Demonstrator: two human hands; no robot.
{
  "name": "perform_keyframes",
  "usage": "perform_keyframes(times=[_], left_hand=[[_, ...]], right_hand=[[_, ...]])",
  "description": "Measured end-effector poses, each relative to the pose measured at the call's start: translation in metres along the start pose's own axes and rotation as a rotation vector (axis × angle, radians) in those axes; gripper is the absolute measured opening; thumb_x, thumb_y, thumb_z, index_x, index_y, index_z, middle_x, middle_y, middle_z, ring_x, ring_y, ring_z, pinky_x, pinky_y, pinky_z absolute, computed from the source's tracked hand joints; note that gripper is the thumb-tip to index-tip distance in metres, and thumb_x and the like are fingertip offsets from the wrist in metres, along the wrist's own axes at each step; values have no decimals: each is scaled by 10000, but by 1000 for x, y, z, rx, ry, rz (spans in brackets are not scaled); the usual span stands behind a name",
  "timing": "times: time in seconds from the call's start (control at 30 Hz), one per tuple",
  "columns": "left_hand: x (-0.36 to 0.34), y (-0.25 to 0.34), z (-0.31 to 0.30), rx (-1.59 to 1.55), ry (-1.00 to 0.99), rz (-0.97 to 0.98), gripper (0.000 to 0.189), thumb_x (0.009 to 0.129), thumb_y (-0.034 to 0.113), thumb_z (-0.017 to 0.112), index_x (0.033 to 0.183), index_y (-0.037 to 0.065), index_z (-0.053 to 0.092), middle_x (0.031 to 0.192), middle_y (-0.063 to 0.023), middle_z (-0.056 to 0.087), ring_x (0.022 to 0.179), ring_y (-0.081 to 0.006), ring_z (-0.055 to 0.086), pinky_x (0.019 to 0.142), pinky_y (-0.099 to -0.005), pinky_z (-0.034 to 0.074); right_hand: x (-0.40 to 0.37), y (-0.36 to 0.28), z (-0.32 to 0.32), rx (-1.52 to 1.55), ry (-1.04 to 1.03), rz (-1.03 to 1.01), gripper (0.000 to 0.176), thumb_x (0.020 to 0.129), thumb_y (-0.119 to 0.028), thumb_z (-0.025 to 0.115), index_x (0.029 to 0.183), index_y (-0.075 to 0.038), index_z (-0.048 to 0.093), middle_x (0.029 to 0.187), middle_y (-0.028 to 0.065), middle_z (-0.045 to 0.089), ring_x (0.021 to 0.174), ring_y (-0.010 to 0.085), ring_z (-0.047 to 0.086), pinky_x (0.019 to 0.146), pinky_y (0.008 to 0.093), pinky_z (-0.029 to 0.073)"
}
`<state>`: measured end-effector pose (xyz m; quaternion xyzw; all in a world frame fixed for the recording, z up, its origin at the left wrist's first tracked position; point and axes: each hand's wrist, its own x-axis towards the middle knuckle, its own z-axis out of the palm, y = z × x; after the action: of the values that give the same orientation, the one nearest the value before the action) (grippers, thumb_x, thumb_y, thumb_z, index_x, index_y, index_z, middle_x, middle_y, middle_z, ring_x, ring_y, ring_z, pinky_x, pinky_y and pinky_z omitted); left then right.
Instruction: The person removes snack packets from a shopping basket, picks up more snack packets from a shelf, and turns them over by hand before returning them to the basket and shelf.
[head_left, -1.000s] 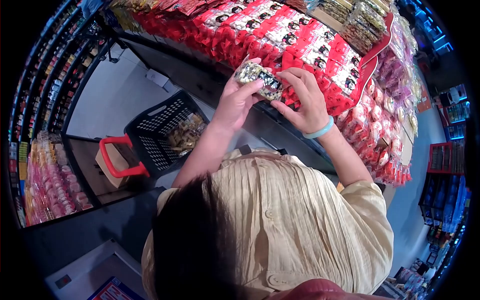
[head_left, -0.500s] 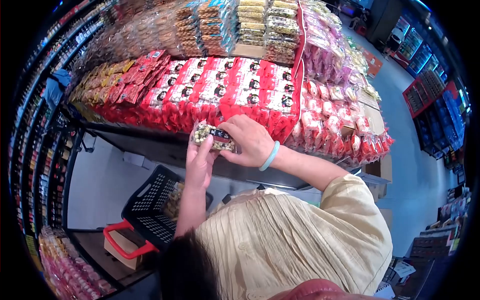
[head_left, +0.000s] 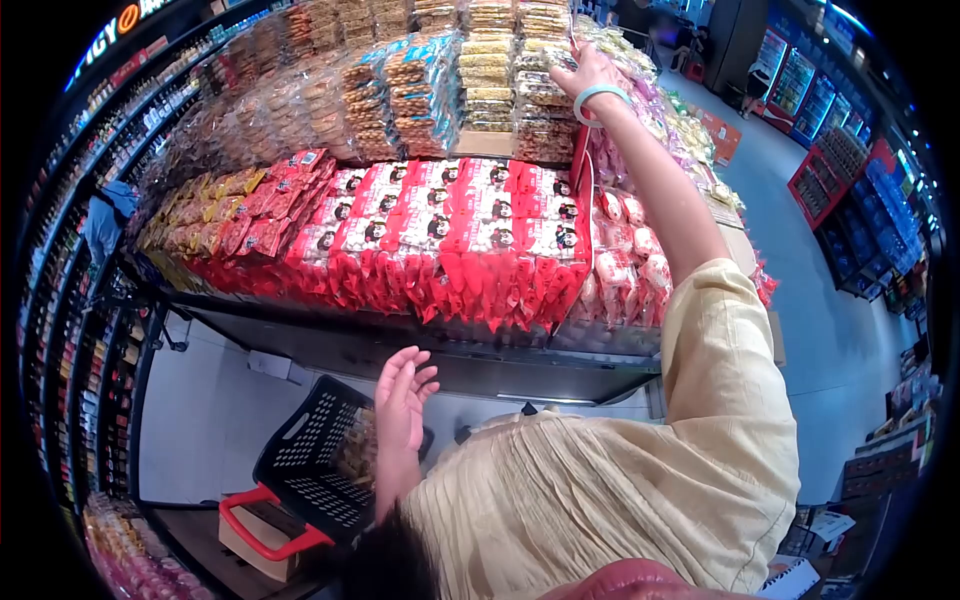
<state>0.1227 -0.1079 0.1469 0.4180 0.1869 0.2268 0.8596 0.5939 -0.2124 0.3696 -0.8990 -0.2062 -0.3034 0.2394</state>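
Supermarket snack aisle (head_left: pixel 790 330), seen through my headset feed, with one arm stretched across the display table (head_left: pixel 480 370).
Red-and-white snack bags (head_left: pixel 440 225) fill the table's front tier; below it sits a black basket (head_left: pixel 300 445) with a red handle. Near that I have the left hand (head_left: pixel 402 400), nothing in its grip, fingers loosely spread. My right hand (head_left: pixel 592 78) is at the clear-wrapped snack bars (head_left: pixel 543 95), stacked behind the bags beside the red divider (head_left: pixel 582 160); I can't make out whether its grip has closed on one. My worry: fingertips dragging on slick wrappers could topple the stack, and that long reach could let the wrist knock the divider.
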Motion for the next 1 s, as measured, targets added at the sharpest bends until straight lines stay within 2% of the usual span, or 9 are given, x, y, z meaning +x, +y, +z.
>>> perform_keyframes(times=[0.17,0.2,0.33,0.43,0.5,0.73,0.83,0.93,1.0], left_hand=[[-23,-18,-40,-56,208,-37,233,959,147,506,1167,46,541,1050,-75,623,891,-141,597,766,-284,491],[-30,-21,-46,-72,251,-31,231,955,148,508,1157,43,545,1020,-67,624,871,-139,593,760,-282,491],[-48,-32,-70,-107,352,-33,232,947,145,512,1150,38,551,1002,-59,622,873,-141,593,746,-272,493],[-56,-38,-77,-120,396,-56,225,947,142,511,1143,40,556,998,-56,620,870,-138,592,745,-270,495],[-57,-39,-75,-118,386,-48,223,947,142,512,1140,41,558,996,-54,620,868,-135,591,745,-268,493],[-50,-41,-67,-66,337,-51,213,946,145,516,1130,44,555,985,-48,618,871,-124,585,735,-253,484],[-49,-42,-65,-47,329,-66,204,945,144,517,1121,47,551,978,-44,614,872,-120,582,733,-249,482],[-48,-48,-67,-40,311,-80,194,945,145,517,1111,49,550,971,-39,612,870,-115,580,736,-246,477],[-49,-49,-65,-38,315,-89,193,945,145,517,1110,50,550,972,-38,612,869,-114,579,738,-244,475]], right_hand=[[7,-15,-17,-104,-118,110,731,714,-513,666,1213,5,533,1191,234,593,1128,342,575,956,442,446],[15,-11,-3,-125,-97,132,721,689,-521,667,1226,-55,543,1195,192,605,1134,339,569,960,450,433],[23,-6,16,-164,-93,151,708,688,-505,682,1209,-47,545,1211,178,603,1142,323,569,954,446,435],[21,-10,14,-192,-140,154,710,693,-501,683,1215,-41,540,1218,173,602,1147,312,568,956,446,434],[17,-10,13,-212,-138,141,750,707,-511,693,1254,-27,523,1220,217,586,1145,317,575,958,412,458],[13,-5,13,-199,-205,161,735,764,-572,634,1252,-33,528,1274,206,551,1208,321,523,1001,458,410],[7,7,8,-189,-94,84,689,792,-588,594,1250,-75,549,1261,203,555,1216,311,510,1009,464,380],[-10,14,-3,-148,12,-136,528,788,-552,597,1135,-155,636,1087,175,620,1106,332,548,951,445,387],[-10,25,0,-105,-41,-200,526,779,-535,623,1141,-154,636,1093,167,621,1104,320,551,954,443,392]])
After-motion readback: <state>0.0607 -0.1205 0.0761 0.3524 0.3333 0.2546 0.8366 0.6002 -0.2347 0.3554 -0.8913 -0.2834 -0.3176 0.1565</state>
